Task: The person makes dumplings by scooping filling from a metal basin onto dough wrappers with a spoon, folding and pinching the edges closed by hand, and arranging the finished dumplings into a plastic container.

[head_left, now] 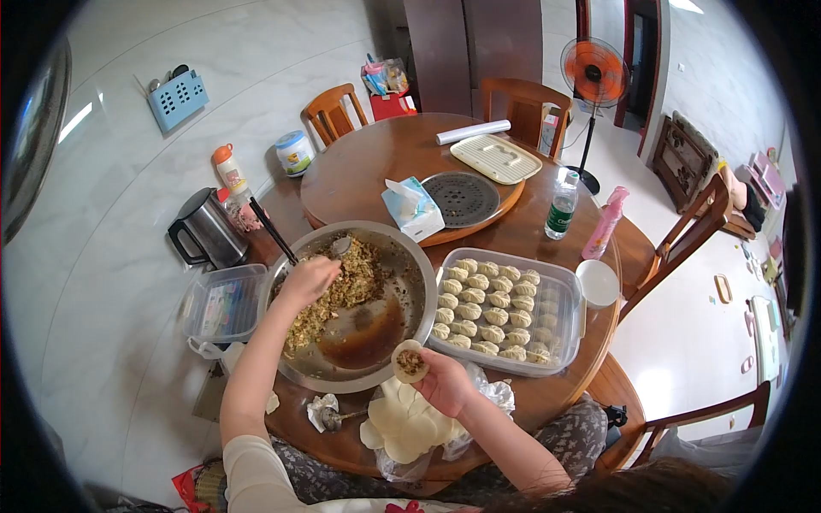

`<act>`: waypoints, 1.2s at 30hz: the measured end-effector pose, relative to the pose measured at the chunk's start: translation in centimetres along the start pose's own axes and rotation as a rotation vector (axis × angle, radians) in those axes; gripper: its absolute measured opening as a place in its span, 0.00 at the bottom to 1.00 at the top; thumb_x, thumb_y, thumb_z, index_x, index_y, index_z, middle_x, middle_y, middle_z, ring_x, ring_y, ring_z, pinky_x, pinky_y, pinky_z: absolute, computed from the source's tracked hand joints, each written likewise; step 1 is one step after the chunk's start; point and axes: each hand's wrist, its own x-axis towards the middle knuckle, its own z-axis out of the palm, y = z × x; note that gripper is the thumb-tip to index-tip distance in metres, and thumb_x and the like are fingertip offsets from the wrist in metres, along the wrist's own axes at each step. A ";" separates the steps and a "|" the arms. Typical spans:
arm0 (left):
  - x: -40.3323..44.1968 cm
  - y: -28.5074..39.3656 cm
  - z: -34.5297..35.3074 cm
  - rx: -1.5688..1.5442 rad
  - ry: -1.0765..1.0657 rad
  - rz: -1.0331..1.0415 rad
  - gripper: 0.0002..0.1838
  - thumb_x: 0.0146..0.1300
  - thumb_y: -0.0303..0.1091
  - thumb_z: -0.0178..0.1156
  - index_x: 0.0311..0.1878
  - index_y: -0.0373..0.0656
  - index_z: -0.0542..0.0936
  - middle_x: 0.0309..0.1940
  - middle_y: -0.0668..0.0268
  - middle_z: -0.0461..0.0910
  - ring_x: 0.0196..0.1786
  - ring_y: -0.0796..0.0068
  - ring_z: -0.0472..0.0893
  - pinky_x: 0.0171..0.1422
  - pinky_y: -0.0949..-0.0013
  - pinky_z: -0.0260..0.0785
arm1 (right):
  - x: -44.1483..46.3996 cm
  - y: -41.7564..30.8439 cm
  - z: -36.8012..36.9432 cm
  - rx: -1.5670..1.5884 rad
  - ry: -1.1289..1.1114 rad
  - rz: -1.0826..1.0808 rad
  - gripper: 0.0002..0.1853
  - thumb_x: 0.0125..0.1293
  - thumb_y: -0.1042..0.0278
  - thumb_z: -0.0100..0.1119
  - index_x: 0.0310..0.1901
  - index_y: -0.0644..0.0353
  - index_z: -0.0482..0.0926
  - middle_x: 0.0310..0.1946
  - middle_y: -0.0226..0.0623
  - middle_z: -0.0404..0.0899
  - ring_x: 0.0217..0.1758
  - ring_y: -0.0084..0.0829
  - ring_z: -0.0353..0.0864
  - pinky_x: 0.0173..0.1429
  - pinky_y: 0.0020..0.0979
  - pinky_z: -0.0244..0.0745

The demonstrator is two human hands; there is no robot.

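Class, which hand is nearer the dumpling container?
Right. The right hand is by the near left corner of the dumpling container; the left hand is farther, over the metal bowl.

We lose the sticks (pixel 273 228) behind the left hand (pixel 310 280); at three o'clock, floor items (pixel 752 259) too small to name.

On the worktop (pixel 355 175), the basin (pixel 410 282) holds filling (pixel 355 278) and stands left of the tub (pixel 564 329) of dumplings (pixel 494 316). Wrappers (pixel 406 419) lie before both. Behind the basin sit tissues (pixel 413 212); behind the tub, a bottle (pixel 561 209). Right of the tub is a bowl (pixel 598 284).
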 end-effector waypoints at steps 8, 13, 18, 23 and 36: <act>-0.8 -0.7 1.2 0.015 -0.169 0.000 0.09 0.54 0.30 0.56 0.38 0.38 0.77 0.26 0.60 0.75 0.30 0.63 0.76 0.34 0.66 0.68 | 0.2 0.2 -0.3 0.005 -0.008 -0.004 0.15 0.66 0.65 0.39 0.50 0.65 0.66 0.46 0.36 0.72 0.48 0.27 0.73 0.53 0.27 0.69; 0.7 1.3 -2.2 -0.098 -0.104 -0.169 0.09 0.57 0.33 0.51 0.34 0.37 0.77 0.28 0.58 0.76 0.34 0.61 0.76 0.37 0.66 0.68 | 0.0 0.0 -0.1 0.017 -0.016 -0.002 0.16 0.66 0.66 0.38 0.50 0.65 0.66 0.46 0.37 0.72 0.48 0.28 0.74 0.53 0.27 0.70; -1.9 2.7 -1.0 0.183 -0.180 0.177 0.09 0.51 0.31 0.57 0.37 0.43 0.77 0.24 0.66 0.74 0.28 0.68 0.76 0.28 0.69 0.69 | -0.1 0.0 0.0 0.002 -0.003 0.000 0.16 0.66 0.65 0.38 0.50 0.65 0.66 0.46 0.37 0.72 0.48 0.28 0.73 0.53 0.27 0.69; -3.8 1.9 1.6 0.409 -0.192 0.372 0.12 0.47 0.32 0.59 0.37 0.42 0.76 0.19 0.69 0.71 0.24 0.72 0.75 0.26 0.71 0.68 | 0.1 0.2 -0.2 -0.001 0.010 0.004 0.16 0.66 0.65 0.38 0.51 0.64 0.65 0.47 0.36 0.72 0.49 0.27 0.73 0.54 0.26 0.68; -1.3 -0.6 0.2 0.076 -0.089 -0.082 0.08 0.55 0.33 0.53 0.36 0.40 0.77 0.28 0.59 0.76 0.32 0.59 0.76 0.34 0.62 0.69 | 0.0 0.0 -0.1 0.011 0.010 0.012 0.16 0.66 0.65 0.38 0.50 0.65 0.66 0.47 0.36 0.72 0.49 0.28 0.72 0.55 0.27 0.68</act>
